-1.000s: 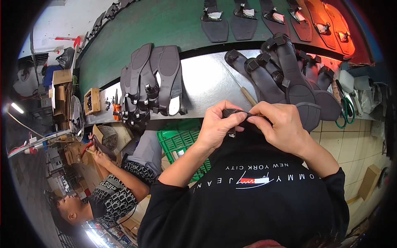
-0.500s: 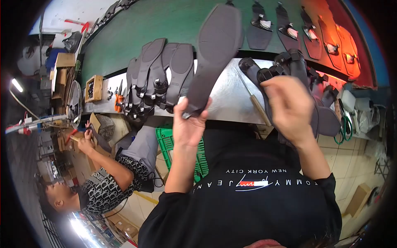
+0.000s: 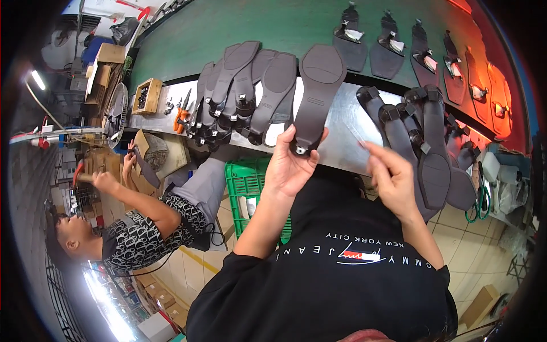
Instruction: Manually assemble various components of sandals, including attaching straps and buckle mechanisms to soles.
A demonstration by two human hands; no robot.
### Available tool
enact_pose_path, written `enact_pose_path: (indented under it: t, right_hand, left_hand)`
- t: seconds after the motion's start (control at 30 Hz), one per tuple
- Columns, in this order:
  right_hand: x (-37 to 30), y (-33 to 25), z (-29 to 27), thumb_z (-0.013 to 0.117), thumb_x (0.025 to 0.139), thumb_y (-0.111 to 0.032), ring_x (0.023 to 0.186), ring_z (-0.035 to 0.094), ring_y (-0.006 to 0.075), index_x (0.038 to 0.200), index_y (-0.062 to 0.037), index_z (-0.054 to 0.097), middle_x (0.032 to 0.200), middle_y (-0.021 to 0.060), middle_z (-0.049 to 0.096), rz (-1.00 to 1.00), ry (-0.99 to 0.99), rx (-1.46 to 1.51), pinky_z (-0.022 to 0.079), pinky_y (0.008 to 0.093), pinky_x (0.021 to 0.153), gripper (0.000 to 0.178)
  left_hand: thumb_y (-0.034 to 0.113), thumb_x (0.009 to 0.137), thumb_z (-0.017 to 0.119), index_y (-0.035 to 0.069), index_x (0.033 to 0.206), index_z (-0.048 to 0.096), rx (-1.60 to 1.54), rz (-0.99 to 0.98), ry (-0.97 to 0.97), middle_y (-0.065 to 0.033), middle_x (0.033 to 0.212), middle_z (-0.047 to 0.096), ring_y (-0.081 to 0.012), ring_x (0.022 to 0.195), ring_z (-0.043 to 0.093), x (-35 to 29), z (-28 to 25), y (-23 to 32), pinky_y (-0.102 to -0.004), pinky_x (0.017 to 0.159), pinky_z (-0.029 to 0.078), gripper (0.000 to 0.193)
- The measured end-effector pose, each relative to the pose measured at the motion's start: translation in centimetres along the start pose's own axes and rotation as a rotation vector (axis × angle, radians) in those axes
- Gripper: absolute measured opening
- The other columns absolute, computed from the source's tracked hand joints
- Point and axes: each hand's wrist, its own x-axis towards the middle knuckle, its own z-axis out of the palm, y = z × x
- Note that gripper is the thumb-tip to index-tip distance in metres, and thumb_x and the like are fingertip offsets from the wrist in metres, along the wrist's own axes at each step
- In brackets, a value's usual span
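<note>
A dark brown shoe sole (image 3: 319, 85) stands raised before me, its wide end up, its underside facing me. My left hand (image 3: 290, 165) is closed around its lower end, where a small black-and-metal piece (image 3: 301, 150) shows. Over the metal worktop, my right hand (image 3: 393, 182) is closed on a thin-shafted awl (image 3: 354, 132); its shaft is blurred and its handle is hidden in my fingers. To the left of the held sole lies an overlapping pile of similar soles (image 3: 242, 91) with metal bits at their ends. More soles (image 3: 436, 171) are heaped beyond my right hand.
Sandals with white pieces (image 3: 392, 43) line the green bench (image 3: 228, 23), some under orange light. Left are orange-handled pliers (image 3: 181, 118), a wooden box (image 3: 147, 97) and a fan (image 3: 117, 114). A green crate (image 3: 245, 176) stands below. A co-worker (image 3: 154, 228) holds a hammer. Green-handled scissors (image 3: 481, 205) hang right.
The held sole has come down and turned its underside toward me. My right hand has moved from the right-hand heap to the awl and taken hold of it. The view has shifted slightly.
</note>
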Motion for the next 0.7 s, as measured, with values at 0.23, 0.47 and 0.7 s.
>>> enact_pose_path:
  t: [0.23,0.47,0.7]
  right_hand:
    - [-0.5,-1.5,1.2,0.052,0.091,-0.002,0.057,0.049,0.0060,0.148,-0.0085,0.027,0.063,0.0006,0.056,0.206,-0.231,0.255,0.039,0.0218,0.054,0.063]
    - [-1.3,0.8,1.0,0.055,0.090,0.002,0.057,0.052,0.0088,0.130,0.0018,0.051,0.064,0.0053,0.055,-0.145,-0.033,0.008,0.042,0.0237,0.053,0.041]
    - [-1.2,1.9,-1.6,0.053,0.096,-0.010,0.061,0.057,0.0118,0.127,-0.0033,0.057,0.075,0.0078,0.064,0.172,-0.148,0.630,0.047,0.0248,0.054,0.032]
  left_hand:
    - [0.028,0.085,0.068,0.015,0.099,0.062,-0.121,-0.251,0.142,0.0011,0.093,0.066,-0.0144,0.084,0.062,0.6,1.9,-3.8,-0.0219,0.052,0.046,0.020]
    - [0.034,0.084,0.068,0.018,0.094,0.062,-0.141,-0.337,0.118,0.0039,0.088,0.065,-0.0120,0.074,0.057,0.9,2.7,-5.5,-0.0222,0.044,0.033,0.020]
    - [0.038,0.082,0.072,0.018,0.090,0.059,-0.027,-0.280,0.107,0.0050,0.079,0.061,-0.0062,0.058,0.049,0.8,3.7,-6.6,-0.0206,0.040,0.029,0.025]
